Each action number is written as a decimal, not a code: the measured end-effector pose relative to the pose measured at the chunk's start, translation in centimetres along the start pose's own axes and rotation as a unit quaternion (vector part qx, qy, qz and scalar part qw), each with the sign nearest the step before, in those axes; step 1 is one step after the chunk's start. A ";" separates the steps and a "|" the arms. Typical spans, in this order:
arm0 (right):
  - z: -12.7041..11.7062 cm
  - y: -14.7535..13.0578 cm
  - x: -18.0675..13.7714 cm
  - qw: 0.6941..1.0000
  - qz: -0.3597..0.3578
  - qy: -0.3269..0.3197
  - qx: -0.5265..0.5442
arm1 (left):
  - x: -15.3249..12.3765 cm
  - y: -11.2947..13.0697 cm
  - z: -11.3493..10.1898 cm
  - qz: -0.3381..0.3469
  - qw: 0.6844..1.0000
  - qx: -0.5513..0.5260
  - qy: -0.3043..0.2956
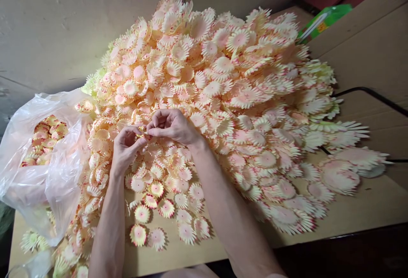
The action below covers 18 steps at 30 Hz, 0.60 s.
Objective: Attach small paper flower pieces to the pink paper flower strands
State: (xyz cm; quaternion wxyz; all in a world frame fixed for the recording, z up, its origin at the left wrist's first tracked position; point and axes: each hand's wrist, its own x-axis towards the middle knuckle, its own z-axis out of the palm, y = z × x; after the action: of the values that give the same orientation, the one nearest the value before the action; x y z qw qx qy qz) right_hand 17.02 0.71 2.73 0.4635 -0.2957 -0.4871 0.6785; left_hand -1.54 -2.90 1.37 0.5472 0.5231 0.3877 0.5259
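My left hand (126, 146) is curled, thumb and forefinger bent into a loop with their tips nearly together, pinching a small yellowish piece (142, 131). My right hand (172, 127) meets it from the other side, thumb and forefinger closed at the piece's right end, the remaining fingers folded loosely toward the palm. The piece sits between my two sets of fingertips, over the front of the heap; its long axis seems to run roughly left to right, bridging the hands, but my fingers cover so much of it that I can't tell which way its face points. Under and below my wrists, loose flower discs (142, 214) lie scattered, most of them flat with their round centres up, a few edged in darker red. Beyond my hands rises the big heap of frilled flowers (223, 84), cream and pale pink, many nested in rows; on the right side their fringes point outward to the right. To my left, touching the heap, is a clear plastic bag (60, 188) with red-tipped flowers (49, 135) showing through its mouth. The tan tabletop (360, 210) carries all this, with a cardboard panel (369, 61), black cable (379, 95) and green packet (333, 18) at the right and a pale wall (63, 23) behind.
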 end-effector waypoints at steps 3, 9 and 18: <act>-0.1 -0.1 -0.1 1.000 -0.005 -0.002 0.004 | 0.1 0.1 0.0 0.004 1.000 -0.003 0.011; -0.4 -0.4 -0.3 0.999 -0.015 0.013 0.038 | 0.3 -0.2 -0.4 0.001 0.998 -0.061 0.032; -0.5 -0.9 -0.3 0.991 -0.065 -0.031 -0.111 | 0.2 -0.1 -0.3 0.019 1.000 -0.006 0.014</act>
State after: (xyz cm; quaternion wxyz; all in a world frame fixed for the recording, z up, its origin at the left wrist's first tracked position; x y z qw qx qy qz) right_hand 17.87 0.71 3.35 0.4560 -0.2918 -0.5915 0.5976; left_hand -1.78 -2.60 1.24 0.5348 0.5198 0.3823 0.5456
